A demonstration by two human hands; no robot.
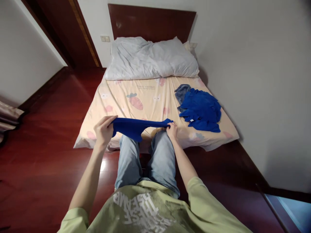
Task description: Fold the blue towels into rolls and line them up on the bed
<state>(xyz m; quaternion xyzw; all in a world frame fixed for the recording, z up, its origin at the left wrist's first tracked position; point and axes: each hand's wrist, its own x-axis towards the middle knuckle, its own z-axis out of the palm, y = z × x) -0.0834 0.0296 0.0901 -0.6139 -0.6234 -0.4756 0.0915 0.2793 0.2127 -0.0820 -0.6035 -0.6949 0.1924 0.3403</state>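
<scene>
Right, biggest things first: a bed [121, 108] with a cream carrot-print sheet fills the middle of the view. A rumpled white pillow [153, 58] lies against the dark headboard [150, 22], with red wooden floor [48, 136] alongside. On the right side of the sheet sits a heap of blue clothes [201, 110], and a grey cloth [182, 91] touches its far edge. The person stands at the foot of the bed, jeans [160, 158] just below the hands.

And here's the action: 1 blue garment [136, 127] is drawn out sideways between the 2 hands. It is up in the air over the foot edge of the bed, well apart from the heap, its middle sagging toward the knees. By my reading, the step in hand is spreading this piece out, top edge taut, not laid down yet. A next move, as I judge it, calls for even pull from both ends and a bare patch of sheet in front, so the cloth lands flat rather than bunched.

Left hand [104, 129]: fingers curled closed, clamped on the left end of the garment. Right hand [172, 130]: a tighter pinch, fingertips closed on the right corner.
</scene>
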